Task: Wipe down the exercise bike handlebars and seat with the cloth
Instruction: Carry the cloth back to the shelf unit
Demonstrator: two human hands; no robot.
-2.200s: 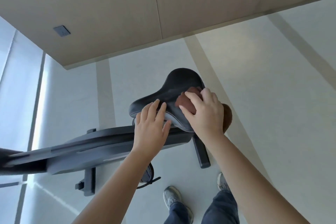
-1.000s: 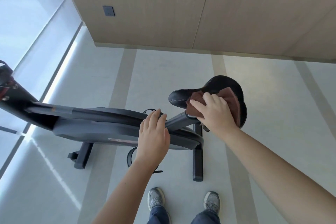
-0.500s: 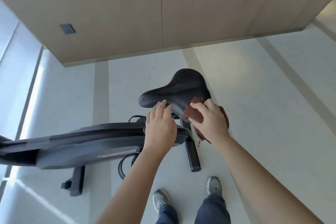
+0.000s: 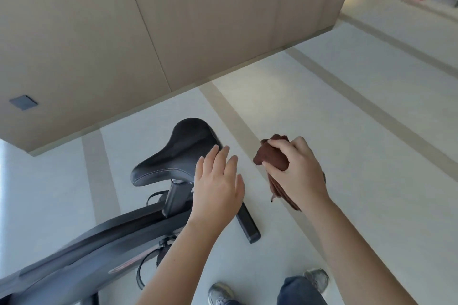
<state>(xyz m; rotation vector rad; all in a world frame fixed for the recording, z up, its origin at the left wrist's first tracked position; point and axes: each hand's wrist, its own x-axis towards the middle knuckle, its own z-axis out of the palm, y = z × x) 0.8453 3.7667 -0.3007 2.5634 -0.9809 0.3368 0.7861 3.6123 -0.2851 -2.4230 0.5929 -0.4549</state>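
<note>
The black bike seat (image 4: 178, 153) stands on its post left of centre, above the dark bike frame (image 4: 81, 250) that runs down to the lower left. My right hand (image 4: 295, 171) holds a bunched brown cloth (image 4: 271, 156) in the air to the right of the seat, apart from it. My left hand (image 4: 218, 186) hovers flat with fingers spread just right of the seat's near edge, holding nothing. The handlebars are out of view.
A beige panelled wall (image 4: 173, 20) runs close behind the bike, with a dark socket plate (image 4: 23, 102) low on it. The bike's rear foot bar (image 4: 247, 224) lies on the pale floor. My shoes (image 4: 220, 293) are at the bottom edge.
My right hand has lifted the cloth off the seat and moved it to the right. My left hand has come off the seat and opened. The view has swung right.
</note>
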